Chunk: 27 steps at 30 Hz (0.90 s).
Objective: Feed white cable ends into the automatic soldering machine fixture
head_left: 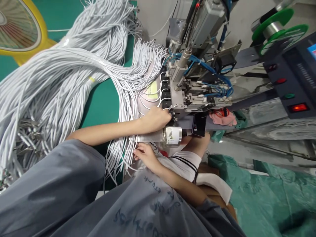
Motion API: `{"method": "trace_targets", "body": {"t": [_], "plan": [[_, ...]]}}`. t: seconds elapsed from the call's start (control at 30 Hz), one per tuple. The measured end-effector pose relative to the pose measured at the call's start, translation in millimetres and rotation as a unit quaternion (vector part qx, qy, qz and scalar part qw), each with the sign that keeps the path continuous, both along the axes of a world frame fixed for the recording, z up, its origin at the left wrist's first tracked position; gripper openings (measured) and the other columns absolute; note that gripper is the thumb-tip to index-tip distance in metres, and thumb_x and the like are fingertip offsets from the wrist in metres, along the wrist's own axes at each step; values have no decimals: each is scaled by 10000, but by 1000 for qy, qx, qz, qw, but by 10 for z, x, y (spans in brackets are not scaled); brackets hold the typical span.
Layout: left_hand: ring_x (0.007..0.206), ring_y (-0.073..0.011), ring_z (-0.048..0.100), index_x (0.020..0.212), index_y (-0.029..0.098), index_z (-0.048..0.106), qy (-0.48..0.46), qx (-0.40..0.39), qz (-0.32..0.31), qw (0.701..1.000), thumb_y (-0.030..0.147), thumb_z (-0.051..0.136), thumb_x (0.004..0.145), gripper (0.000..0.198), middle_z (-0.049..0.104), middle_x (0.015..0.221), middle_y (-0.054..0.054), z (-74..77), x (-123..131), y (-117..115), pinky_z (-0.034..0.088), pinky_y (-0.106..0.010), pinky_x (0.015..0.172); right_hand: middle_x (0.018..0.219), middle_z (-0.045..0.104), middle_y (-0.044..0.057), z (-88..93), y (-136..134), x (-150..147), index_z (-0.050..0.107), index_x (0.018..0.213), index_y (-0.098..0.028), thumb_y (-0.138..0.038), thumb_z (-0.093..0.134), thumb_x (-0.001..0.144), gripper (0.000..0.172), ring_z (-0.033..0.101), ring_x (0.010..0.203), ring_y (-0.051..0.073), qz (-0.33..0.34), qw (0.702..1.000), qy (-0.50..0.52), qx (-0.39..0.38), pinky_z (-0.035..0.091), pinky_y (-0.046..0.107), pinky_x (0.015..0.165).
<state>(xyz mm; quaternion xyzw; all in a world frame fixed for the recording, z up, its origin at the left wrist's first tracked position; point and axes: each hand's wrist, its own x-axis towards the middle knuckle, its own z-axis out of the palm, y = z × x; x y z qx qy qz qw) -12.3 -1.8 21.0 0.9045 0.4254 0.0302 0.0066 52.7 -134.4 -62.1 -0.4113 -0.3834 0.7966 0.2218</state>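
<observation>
My left hand [156, 118] reaches to the front of a metal machine head [184, 95], its fingers curled closed against a row of black holders [165, 87] where white cable ends sit. What those fingers pinch is hidden. My right hand [145, 155] lies lower, at the table edge, with fingers closed on a few white cables [123, 108] hanging from the bundle. A large pile of white cables [49, 85] with metal plug ends covers the green table [102, 102] to the left.
Blue air hoses [209, 70] and a cylinder top the machine. Its dark control panel [293, 82] carries red and green lights, with a green wire spool [278, 24] above. A yellow fan [22, 29] stands far left. A small clear bottle [171, 135] lies near my hands. Green sheeting [271, 191] covers the floor.
</observation>
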Motion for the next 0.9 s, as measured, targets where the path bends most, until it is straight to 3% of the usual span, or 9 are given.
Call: {"method": "trace_targets", "body": {"t": [0.1, 0.17, 0.3, 0.37, 0.47, 0.57, 0.7, 0.8, 0.9], "plan": [[562, -162, 547, 816, 95, 633, -29, 4, -40, 999, 125, 361, 868, 278, 582, 696, -93, 56, 40, -98, 308, -288, 491, 660, 560, -12, 19, 2, -5, 538, 714, -163, -288, 566, 758, 136, 532, 579, 103, 18, 999, -22, 41, 455, 213, 518], [592, -161, 542, 838, 101, 629, -60, 3, -80, 995, 172, 367, 891, 277, 578, 726, -89, 95, 67, -174, 338, -295, 507, 671, 561, -9, 70, -12, 40, 533, 717, -177, -240, 516, 775, 88, 534, 603, 119, 8, 990, -77, 121, 458, 231, 545], [741, -177, 559, 932, 120, 637, -154, -35, -183, 970, 270, 339, 944, 333, 589, 827, -90, 141, 125, -324, 427, -303, 633, 690, 613, 35, 272, 17, 305, 569, 729, -187, -182, 484, 776, 97, 568, 685, 177, -38, 922, -231, 309, 457, 299, 671], [834, -175, 573, 1035, 118, 622, -206, -93, -206, 952, 285, 344, 952, 335, 605, 914, -98, 144, 143, -358, 453, -290, 737, 701, 626, 63, 394, 115, 514, 589, 729, -182, -186, 513, 751, 79, 578, 721, 213, -79, 887, -284, 355, 455, 322, 681], [1016, -165, 563, 1193, 95, 547, -286, -191, -185, 921, 261, 348, 958, 350, 589, 1118, -125, 122, 139, -316, 438, -269, 891, 647, 606, 49, 547, 357, 835, 584, 682, -179, -199, 535, 741, 80, 562, 628, 192, -118, 869, -329, 351, 449, 305, 601], [1064, -168, 554, 1264, 111, 499, -347, -244, -144, 894, 290, 411, 941, 380, 574, 1185, -128, 57, 117, -195, 437, -300, 917, 635, 574, 1, 624, 595, 1045, 579, 777, -179, -223, 565, 738, 60, 555, 596, 147, -200, 885, -280, 314, 462, 266, 574], [866, -151, 600, 1118, 125, 613, -402, -244, -90, 878, 277, 542, 874, 295, 644, 972, -92, -38, 113, -52, 475, -294, 781, 706, 601, 0, 595, 769, 1085, 555, 843, -180, -251, 660, 667, 217, 596, 670, 137, -309, 889, -181, 287, 497, 251, 614], [748, -117, 582, 939, 125, 672, -416, -234, -78, 875, 195, 493, 890, 198, 637, 813, -47, -43, 113, -26, 457, -244, 708, 699, 624, 7, 549, 811, 1035, 558, 805, -179, -292, 665, 685, 196, 605, 628, 130, -361, 878, -138, 280, 503, 260, 603], [718, -102, 564, 881, 126, 672, -416, -221, -75, 879, 151, 466, 888, 208, 620, 782, -33, 0, 106, -45, 438, -226, 698, 648, 622, 3, 540, 821, 1004, 583, 759, -173, -317, 665, 701, 175, 596, 572, 124, -383, 871, -121, 281, 494, 257, 566]]}}
